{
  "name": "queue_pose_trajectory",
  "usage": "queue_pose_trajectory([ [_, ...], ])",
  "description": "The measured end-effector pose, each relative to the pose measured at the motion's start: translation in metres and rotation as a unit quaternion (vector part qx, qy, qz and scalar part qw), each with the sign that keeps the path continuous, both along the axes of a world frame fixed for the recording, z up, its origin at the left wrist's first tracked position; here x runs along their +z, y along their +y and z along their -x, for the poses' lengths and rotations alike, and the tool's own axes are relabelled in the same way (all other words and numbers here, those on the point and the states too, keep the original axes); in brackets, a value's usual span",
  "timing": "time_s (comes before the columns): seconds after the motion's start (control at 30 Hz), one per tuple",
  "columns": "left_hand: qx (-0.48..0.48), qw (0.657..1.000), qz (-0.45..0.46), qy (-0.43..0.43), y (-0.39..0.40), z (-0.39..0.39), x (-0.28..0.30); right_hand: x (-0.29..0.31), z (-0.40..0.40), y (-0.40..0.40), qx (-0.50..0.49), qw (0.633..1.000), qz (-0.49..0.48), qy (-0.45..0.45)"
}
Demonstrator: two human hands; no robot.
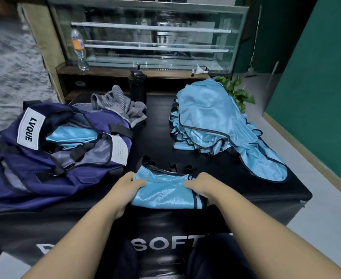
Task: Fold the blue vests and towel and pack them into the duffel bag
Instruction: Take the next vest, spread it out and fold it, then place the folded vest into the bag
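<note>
A folded light-blue vest (pixel 163 190) lies at the near edge of the black padded box (pixel 157 137). My left hand (pixel 128 188) grips its left end, and my right hand (pixel 200 187) grips its right end. A pile of loose blue vests (pixel 216 125) is heaped at the right of the box. The navy duffel bag (pixel 51 158) lies open at the left, with folded blue vests (pixel 73 136) inside it. A crumpled grey striped towel (pixel 119 105) sits behind the bag.
A black bottle (pixel 137 85) stands at the back middle of the box. Behind it is a glass display case (pixel 149 37) with a plastic water bottle (pixel 79 49) on its ledge. A green plant (pixel 237 91) stands behind the vest pile, by the green wall (pixel 316 77).
</note>
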State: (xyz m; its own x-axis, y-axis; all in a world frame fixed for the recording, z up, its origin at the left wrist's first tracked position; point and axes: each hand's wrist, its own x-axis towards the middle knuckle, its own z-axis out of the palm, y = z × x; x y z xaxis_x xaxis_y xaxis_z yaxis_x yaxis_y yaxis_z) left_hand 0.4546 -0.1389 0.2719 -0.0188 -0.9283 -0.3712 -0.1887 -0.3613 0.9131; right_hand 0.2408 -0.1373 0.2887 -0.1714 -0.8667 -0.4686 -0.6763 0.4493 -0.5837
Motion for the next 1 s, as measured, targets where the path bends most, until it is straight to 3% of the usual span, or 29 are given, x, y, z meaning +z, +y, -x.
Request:
queue_pose_trajectory([
  [0.07,0.008,0.999,0.027,-0.016,0.005,0.000,-0.001,0.006,-0.011,0.008,-0.002,0.996,0.028,0.084],
  [0.17,0.032,0.997,0.058,-0.038,0.014,0.001,-0.004,0.008,-0.030,0.026,0.062,0.943,0.223,0.241],
  [0.27,0.049,0.988,0.124,-0.083,0.027,0.000,-0.002,0.016,-0.050,0.045,0.207,0.887,0.371,0.181],
  [0.37,0.015,0.959,0.214,-0.186,0.039,-0.007,0.007,0.033,-0.074,0.050,0.340,0.836,0.383,0.198],
  [0.5,-0.031,0.930,0.260,-0.259,0.048,-0.014,0.037,0.044,-0.096,0.040,0.380,0.792,0.404,0.257],
  [0.63,-0.032,0.917,0.277,-0.285,0.052,-0.022,0.060,0.059,-0.100,0.032,0.384,0.804,0.362,0.273],
  [0.73,-0.021,0.937,0.285,-0.203,0.047,-0.034,0.070,0.067,-0.103,0.025,0.388,0.834,0.308,0.240],
  [0.83,0.000,0.962,0.259,-0.087,0.040,-0.049,0.079,0.071,-0.102,0.016,0.351,0.886,0.284,0.104],
  [0.9,-0.002,0.966,0.255,-0.042,0.034,-0.060,0.082,0.074,-0.104,0.009,0.321,0.898,0.303,-0.001],
  [1.0,-0.066,0.941,0.283,-0.172,0.026,-0.083,0.078,0.085,-0.111,0.000,0.248,0.907,0.319,-0.122],
])
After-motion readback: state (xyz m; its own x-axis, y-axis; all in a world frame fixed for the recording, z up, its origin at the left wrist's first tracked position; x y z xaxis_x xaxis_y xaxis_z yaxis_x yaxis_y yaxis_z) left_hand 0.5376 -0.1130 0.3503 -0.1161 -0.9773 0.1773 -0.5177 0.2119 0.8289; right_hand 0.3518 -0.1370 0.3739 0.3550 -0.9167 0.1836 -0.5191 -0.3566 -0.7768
